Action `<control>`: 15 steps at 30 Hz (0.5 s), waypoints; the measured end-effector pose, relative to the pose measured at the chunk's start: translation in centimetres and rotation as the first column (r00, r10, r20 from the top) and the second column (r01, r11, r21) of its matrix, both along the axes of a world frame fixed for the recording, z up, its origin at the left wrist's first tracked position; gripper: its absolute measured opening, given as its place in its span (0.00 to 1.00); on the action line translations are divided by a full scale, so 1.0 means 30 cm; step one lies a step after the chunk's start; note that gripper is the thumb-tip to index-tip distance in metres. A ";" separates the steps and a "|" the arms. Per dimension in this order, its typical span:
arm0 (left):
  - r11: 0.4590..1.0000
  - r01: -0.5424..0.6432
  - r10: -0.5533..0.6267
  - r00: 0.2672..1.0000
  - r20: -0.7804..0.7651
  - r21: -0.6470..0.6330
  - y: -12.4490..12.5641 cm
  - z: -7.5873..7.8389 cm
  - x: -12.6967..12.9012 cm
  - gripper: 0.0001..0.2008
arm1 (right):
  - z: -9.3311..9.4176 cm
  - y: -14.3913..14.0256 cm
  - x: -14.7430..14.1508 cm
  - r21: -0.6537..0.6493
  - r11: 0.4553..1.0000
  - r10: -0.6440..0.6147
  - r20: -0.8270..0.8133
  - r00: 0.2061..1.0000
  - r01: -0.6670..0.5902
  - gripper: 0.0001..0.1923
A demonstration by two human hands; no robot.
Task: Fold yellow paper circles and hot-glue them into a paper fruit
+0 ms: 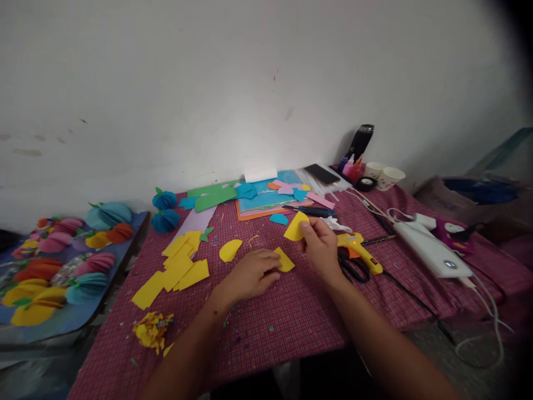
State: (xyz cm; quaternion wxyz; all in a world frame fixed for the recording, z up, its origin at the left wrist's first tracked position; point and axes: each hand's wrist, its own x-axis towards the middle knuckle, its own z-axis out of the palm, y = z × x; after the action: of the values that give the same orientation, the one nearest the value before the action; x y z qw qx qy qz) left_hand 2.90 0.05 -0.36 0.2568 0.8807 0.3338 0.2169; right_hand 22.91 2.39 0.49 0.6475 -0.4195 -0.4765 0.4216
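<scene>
Wad is lying at 8 o'clock from left hand. Left hand is overlapping the edge of lower cutout, at 3 o'clock; grip: cannot tell. Right hand, at 2 o'clock, is pinching upper cutout. Glue gun is lying at its 3 o'clock; phone, farther, at 12.
</scene>
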 end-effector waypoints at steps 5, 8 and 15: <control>0.998 0.034 -0.028 0.993 -0.116 0.046 0.002 -0.003 -0.002 0.10 | 0.003 -0.005 0.025 0.105 0.956 -0.266 -0.083 0.960 0.274 0.11; 1.000 0.017 -0.015 0.997 -0.075 0.026 0.004 -0.017 -0.004 0.10 | 0.001 -0.007 0.041 0.186 0.920 -0.323 -0.134 0.937 0.344 0.09; 0.953 -0.138 0.217 0.933 0.288 -0.270 -0.006 -0.002 0.012 0.30 | -0.015 -0.041 -0.009 -0.014 0.913 0.407 -0.051 0.912 -0.409 0.12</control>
State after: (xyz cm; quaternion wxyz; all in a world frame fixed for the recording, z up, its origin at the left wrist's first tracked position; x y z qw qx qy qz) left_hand 3.26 -0.14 -0.43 0.3928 0.7622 0.3916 0.3337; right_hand 22.65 1.16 0.03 0.5512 -0.3085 -0.5331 0.5629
